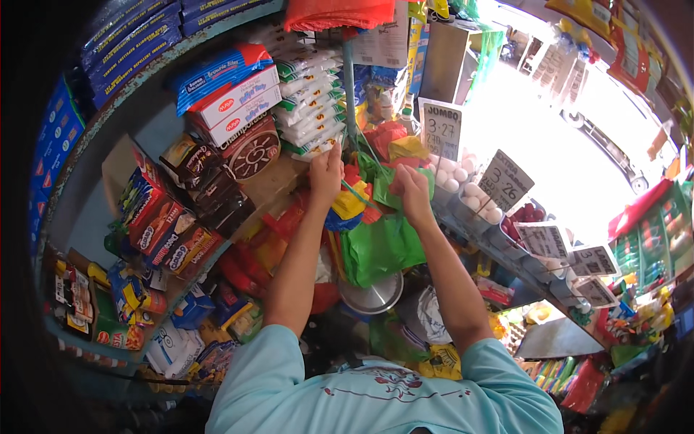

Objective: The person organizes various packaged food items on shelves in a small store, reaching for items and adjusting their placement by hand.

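Observation:
My left hand is raised with its fingers around a thin green cord, beside colourful plastic bags. To its right, my right hand is closed at green plastic bag material; its fingertips are partly hidden. Below and between the hands hangs a bright green plastic bag. Yellow, red and blue plastic is bunched next to my left hand. Under the green bag, a round metal pan shows its lower part. A blue-grey post stands behind the hands.
Stacked white packets and boxed foods stand on the left shelf. Bins of white eggs with handwritten price signs line the right side. Red plastic hangs at the top. Blue boxes are stacked upper left.

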Tool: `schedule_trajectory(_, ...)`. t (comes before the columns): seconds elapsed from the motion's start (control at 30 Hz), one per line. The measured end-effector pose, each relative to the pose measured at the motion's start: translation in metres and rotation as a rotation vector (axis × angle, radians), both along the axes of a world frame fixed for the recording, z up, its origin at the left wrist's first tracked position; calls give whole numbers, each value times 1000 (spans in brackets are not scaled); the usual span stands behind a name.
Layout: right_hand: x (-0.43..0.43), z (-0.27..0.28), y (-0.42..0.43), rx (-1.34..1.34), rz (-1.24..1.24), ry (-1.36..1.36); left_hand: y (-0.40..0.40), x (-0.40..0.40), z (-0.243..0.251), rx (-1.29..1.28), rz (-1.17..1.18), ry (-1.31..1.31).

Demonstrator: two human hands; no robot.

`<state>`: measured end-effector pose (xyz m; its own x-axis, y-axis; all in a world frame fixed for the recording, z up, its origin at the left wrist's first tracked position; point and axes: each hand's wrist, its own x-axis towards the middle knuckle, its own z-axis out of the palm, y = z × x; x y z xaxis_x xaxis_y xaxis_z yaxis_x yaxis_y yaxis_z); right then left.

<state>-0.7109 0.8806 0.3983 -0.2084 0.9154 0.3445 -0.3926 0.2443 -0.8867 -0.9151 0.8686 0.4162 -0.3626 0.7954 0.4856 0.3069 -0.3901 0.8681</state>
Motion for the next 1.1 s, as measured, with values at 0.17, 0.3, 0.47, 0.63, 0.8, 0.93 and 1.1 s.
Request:
schedule_trajectory(0.17,-4,4,21,40,-221,-335,0,3,-6,-46,-18,-79)
schedule_trajectory(0.3,-27,20,25,330,-580,-816,7,-2,-17,-48,-4,-108)
schedule_trajectory(0.47,-36,18,42,317,-513,-913,9,1,-10,-109,43,-92)
schedule_trajectory(0.63,-32,5,66,459,-430,-1085,11,-8,-18,-129,-57,-57)
schedule_trajectory(0.8,-36,10,73,469,-446,-1281,5,-7,-12,-91,-121,-108)
schedule_trajectory(0.93,-46,6,89,582,-464,-1298,2,-6,-9,-84,-106,-87)
schedule_trajectory(1.1,-74,19,99,422,-398,-1337,4,-10,-16,-71,-94,-94)
